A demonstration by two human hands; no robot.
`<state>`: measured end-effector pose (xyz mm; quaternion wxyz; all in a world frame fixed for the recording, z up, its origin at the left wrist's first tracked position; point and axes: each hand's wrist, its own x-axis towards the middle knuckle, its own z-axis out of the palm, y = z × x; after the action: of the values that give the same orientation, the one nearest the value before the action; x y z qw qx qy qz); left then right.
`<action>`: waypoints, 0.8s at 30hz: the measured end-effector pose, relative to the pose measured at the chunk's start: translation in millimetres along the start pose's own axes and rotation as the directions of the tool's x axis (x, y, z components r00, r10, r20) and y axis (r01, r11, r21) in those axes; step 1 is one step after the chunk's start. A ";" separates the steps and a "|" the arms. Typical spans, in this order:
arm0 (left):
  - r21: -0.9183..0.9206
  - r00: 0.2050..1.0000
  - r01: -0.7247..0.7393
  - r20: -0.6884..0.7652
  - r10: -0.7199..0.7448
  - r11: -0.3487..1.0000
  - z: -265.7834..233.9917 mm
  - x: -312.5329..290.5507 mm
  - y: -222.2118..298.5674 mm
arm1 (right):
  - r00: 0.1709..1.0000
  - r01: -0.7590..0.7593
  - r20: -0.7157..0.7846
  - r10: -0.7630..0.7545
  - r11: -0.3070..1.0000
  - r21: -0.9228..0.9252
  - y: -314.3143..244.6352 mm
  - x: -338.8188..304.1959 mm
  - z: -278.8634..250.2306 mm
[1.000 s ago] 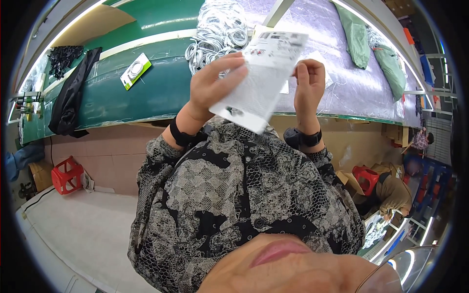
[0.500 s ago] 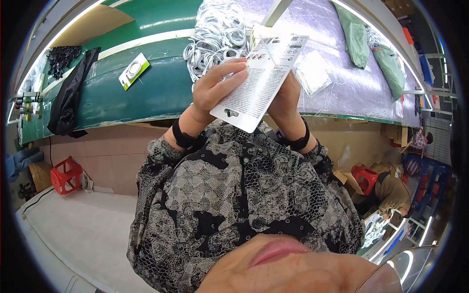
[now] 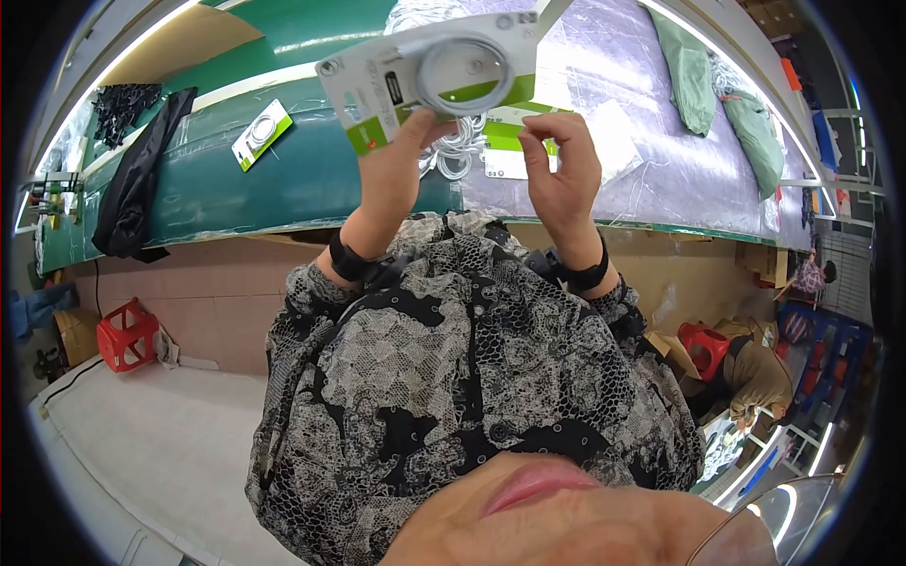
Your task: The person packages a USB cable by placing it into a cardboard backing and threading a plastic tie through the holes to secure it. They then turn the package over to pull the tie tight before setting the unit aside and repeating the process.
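Observation:
My left hand (image 3: 392, 170) grips a white and green blister card (image 3: 411, 57) by its lower edge, thumb in front. The card is held tilted above the bench, with a coiled white cable (image 3: 465, 75) on its front. My right hand (image 3: 566, 174) is raised to the right of the card, thumb and forefinger bent close together in a pinch; whatever may be between them is too small to see. Behind its fingertips are more white and green cards (image 3: 505, 162). A heap of loose coiled white cables (image 3: 453, 156) is partly hidden behind the held card.
Another carded cable (image 3: 261, 135) lies on the green bench mat (image 3: 208, 189) at the left, near a black cloth (image 3: 142, 174). Green bags (image 3: 755, 141) and a clear plastic bag (image 3: 613, 146) lie at the right. A red stool (image 3: 128, 335) stands below left; a person (image 3: 760, 377) is at lower right.
The card has been turned from its printed back to its cable side and moved left in my left hand. My right hand has come out from behind it.

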<state>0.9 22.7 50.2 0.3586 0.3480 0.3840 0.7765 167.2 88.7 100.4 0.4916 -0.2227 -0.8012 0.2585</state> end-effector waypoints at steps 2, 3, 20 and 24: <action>-0.389 0.978 0.187 -0.012 -0.208 0.902 2.4 7.1 3.5 | 0.985 0.170 0.065 -0.162 0.976 -0.137 14.4 -3.0 -0.9; -0.389 0.978 0.187 -0.011 -0.208 0.902 3.2 6.7 2.3 | 0.965 0.255 0.106 -0.238 0.946 -0.199 17.9 -4.0 -0.9; -0.362 0.977 0.206 0.025 -0.211 0.909 8.5 -0.8 -9.6 | 0.980 -0.166 -0.053 0.191 0.939 0.300 -13.7 17.2 20.3; -0.321 0.987 0.155 0.015 -0.159 0.934 8.9 0.1 -4.4 | 0.999 -0.039 0.033 0.040 0.999 -0.020 -16.7 28.1 15.2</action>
<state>9.4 27.8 50.6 0.4691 0.2489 0.2811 0.7994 140.1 90.1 124.0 0.4708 -0.2390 -0.8071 0.2642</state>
